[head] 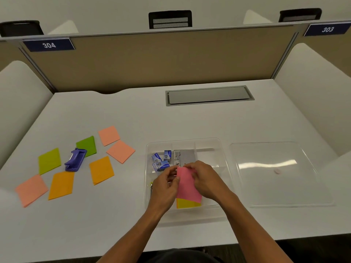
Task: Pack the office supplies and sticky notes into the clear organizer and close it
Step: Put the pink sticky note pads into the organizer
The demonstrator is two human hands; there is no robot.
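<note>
A: Where is the pink sticky pad [188,185] held?

B: Above the clear organizer [221,149], pinched by the left hand [165,185] and right hand [205,179].

A: How should it be placed?

B: It should be lowered flat onto the yellow pad [187,203].

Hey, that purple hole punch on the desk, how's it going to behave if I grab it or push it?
The hole punch looks rigid and blocky, so it should lift without flexing. It is probably heavier than the sticky notes around it. It leans partly on a green note, so a push may drag that note along.
</note>
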